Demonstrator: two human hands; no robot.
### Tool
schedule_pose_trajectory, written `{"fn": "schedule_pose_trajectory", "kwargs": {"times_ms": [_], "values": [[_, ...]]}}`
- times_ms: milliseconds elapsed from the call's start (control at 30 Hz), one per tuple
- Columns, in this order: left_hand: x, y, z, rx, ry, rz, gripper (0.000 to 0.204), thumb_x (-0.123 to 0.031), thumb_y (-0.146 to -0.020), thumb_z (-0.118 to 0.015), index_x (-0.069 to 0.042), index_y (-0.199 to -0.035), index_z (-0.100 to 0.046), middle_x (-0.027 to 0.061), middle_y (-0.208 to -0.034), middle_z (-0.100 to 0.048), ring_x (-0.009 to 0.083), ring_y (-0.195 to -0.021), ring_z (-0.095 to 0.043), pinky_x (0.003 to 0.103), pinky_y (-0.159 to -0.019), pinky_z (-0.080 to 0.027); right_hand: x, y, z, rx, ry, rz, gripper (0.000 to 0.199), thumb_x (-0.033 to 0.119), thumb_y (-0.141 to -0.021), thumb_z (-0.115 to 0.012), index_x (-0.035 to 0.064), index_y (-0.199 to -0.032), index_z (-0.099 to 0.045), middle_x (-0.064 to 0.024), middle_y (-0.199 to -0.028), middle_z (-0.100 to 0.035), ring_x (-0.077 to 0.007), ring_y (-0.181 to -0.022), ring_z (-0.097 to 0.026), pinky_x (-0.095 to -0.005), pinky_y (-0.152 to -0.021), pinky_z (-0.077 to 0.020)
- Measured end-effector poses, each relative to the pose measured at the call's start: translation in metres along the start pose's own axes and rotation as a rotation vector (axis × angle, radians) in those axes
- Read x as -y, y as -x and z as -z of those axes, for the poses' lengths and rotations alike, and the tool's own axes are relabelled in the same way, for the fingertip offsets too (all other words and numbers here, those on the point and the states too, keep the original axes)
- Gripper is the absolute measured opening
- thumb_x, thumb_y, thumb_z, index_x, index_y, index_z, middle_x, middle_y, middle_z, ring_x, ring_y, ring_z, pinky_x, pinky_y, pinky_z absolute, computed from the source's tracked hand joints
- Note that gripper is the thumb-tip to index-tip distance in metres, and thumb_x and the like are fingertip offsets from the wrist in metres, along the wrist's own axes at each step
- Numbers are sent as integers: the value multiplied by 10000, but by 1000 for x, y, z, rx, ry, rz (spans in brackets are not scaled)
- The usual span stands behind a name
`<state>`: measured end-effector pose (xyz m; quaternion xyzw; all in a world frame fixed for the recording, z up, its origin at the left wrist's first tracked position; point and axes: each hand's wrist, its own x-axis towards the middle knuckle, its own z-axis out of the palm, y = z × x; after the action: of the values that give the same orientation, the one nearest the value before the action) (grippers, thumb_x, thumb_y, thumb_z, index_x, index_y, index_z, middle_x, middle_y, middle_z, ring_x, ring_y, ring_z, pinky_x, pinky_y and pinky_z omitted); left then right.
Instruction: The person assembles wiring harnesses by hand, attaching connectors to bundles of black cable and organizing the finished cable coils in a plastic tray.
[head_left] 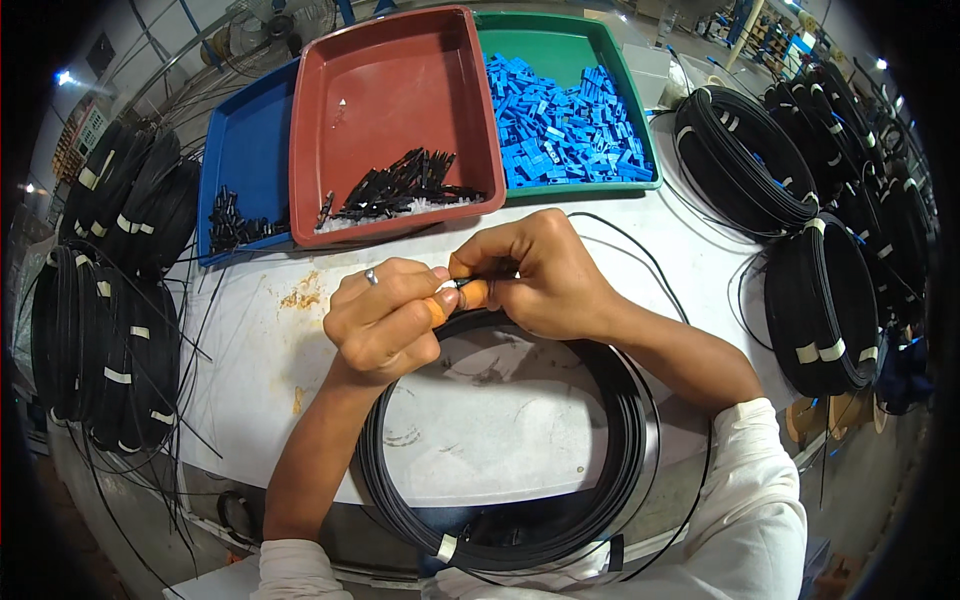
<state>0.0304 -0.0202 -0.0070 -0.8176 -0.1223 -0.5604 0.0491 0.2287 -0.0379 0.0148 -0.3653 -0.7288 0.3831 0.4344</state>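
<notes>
In the head view, the left hand (385, 315) and the right hand (545, 275) are meeting above the table (260, 370), their fingertips closing together on a small black-and-white piece (460, 284). The piece is sitting right between the two hands, at 3 o'clock from the left hand and 9 o'clock from the right. Fingers are covering most of it, so whether it is joining the cable below cannot be told. Orange coverings (476, 293) are showing on the digits nearest the piece, and the left hand is wearing a ring (371, 276).

Taking the piece as the clock's centre, a black cable coil (622, 425) is lying at 6 o'clock, its top edge passing just below the hands and its lower part reaching past the table edge toward the person. A pale tie (447, 547) is binding it near the bottom. A red tray (390, 90) is standing at 11 o'clock, holding slim black parts (410, 183); a green tray (550, 40) at 1 o'clock is holding many blue clips (565, 130); a blue tray (250, 130) at 10 o'clock is holding short black pieces (232, 222). More black coils are lying at 9 o'clock (110, 340) and 3 o'clock (820, 310).
</notes>
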Motion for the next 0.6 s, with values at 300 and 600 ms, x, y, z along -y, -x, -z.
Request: {"fn": "schedule_pose_trajectory", "kwargs": {"times_ms": [300, 600], "values": [[1, 10, -5, -111, 110, 401, 191, 207, -696, -677, 21, -698, -633, 122, -783, -695, 206, -657, -692, 294, -583, -560, -8, -6, -6, -137, 153, 297, 221, -72, -723, -789, -22, -924, -711, -165, -849, -745, -283, -754, -751, -343, -674, -587], [2, 11, 0, -35, 76, 80, 130, 147, -684, -730, 42, -717, -661, 130, -803, -700, 241, -690, -706, 309, -605, -575, -4, -2, 0, 57, -286, -161, 103, -49, -825, -770, -31, -892, -693, -47, -723, -701, -60, -637, -606, -248, -554, -487]]}}
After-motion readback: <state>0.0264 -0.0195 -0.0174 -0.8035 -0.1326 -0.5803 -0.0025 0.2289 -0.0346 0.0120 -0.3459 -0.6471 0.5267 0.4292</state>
